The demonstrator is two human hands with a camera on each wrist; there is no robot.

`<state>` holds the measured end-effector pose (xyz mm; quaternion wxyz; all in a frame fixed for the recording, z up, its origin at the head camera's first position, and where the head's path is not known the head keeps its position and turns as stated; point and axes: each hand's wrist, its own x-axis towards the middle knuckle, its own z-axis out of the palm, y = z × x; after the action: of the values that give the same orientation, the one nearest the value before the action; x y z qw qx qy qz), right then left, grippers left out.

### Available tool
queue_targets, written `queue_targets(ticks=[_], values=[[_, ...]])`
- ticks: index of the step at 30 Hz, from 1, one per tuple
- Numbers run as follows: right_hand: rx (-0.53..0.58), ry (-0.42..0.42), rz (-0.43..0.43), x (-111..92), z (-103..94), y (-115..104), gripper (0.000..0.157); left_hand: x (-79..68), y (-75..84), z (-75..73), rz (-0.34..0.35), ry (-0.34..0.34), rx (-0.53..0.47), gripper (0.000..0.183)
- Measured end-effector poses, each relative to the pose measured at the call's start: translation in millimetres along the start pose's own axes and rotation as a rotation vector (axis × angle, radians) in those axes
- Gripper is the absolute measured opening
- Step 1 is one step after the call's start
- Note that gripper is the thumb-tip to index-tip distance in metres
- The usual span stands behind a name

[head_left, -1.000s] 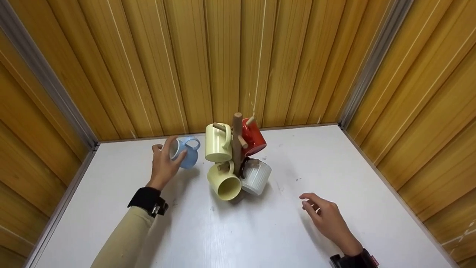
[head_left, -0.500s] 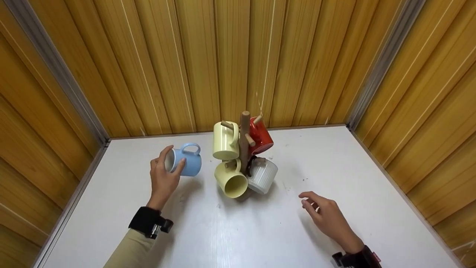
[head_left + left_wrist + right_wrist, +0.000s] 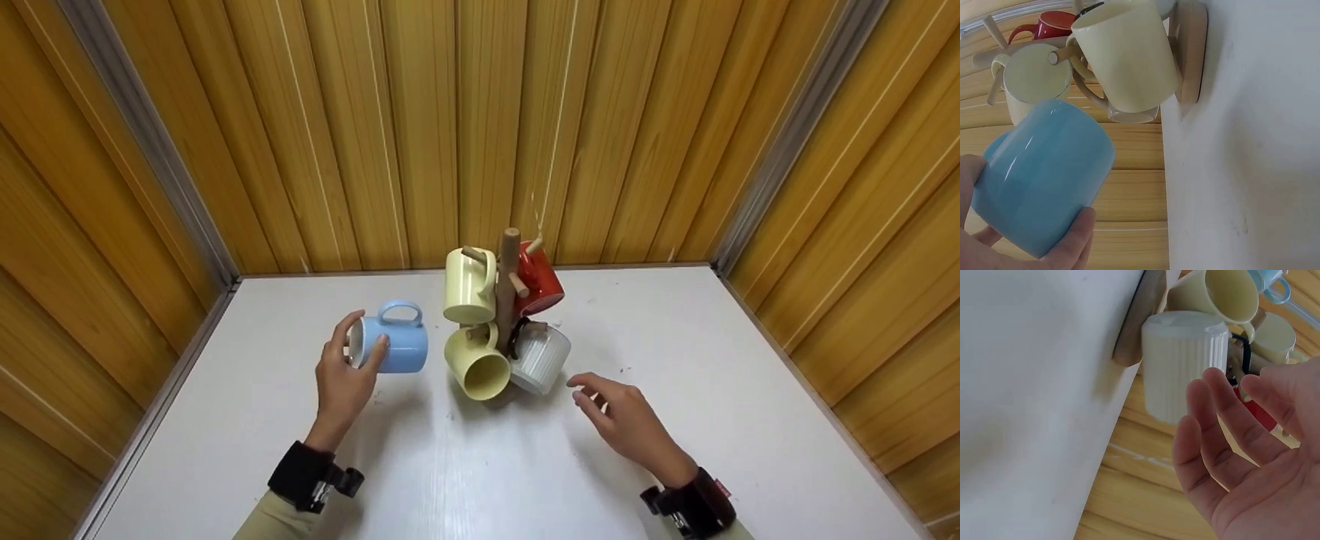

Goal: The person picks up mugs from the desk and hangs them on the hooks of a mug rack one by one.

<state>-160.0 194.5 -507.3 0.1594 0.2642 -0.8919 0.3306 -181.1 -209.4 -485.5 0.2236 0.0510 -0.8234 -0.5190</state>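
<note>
My left hand (image 3: 346, 386) grips a light blue mug (image 3: 405, 346) near its rim, thumb and fingers on opposite sides. The mug is tipped sideways above the table, its handle up and its mouth toward my palm. To its right stands a wooden mug tree (image 3: 507, 289) with several mugs hanging on its pegs. An upper cream mug (image 3: 466, 289) and a lower cream mug (image 3: 459, 356) hang on its left, a red mug (image 3: 546, 283) and a ribbed white mug (image 3: 541, 360) on its right. My right hand (image 3: 626, 420) holds nothing, fingers loosely bent, near the white mug.
A white table (image 3: 480, 480) lies under everything. Wood-patterned panels (image 3: 390, 135) rise behind and at both sides, with grey metal posts (image 3: 795, 127) at the corners. In the head view, one short peg (image 3: 518, 285) points forward from the mug tree without a mug.
My left hand has brought the blue mug nearer and turned it so its handle points up. My right hand has shifted left toward the mug tree. The head view has turned slightly.
</note>
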Motion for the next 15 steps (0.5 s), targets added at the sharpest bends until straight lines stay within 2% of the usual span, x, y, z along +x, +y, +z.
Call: queue_targets(ticks=[9,15], values=[[0.075,-0.050,-0.091,28,19.3,-22,0.026,-20.5,12.5,5.0,-0.044,-0.041,-0.043,0.056],[0.132,-0.045,-0.149,47,30.7,-38,0.044,-31.9,24.4,7.6,-0.050,-0.058,-0.157,0.055]])
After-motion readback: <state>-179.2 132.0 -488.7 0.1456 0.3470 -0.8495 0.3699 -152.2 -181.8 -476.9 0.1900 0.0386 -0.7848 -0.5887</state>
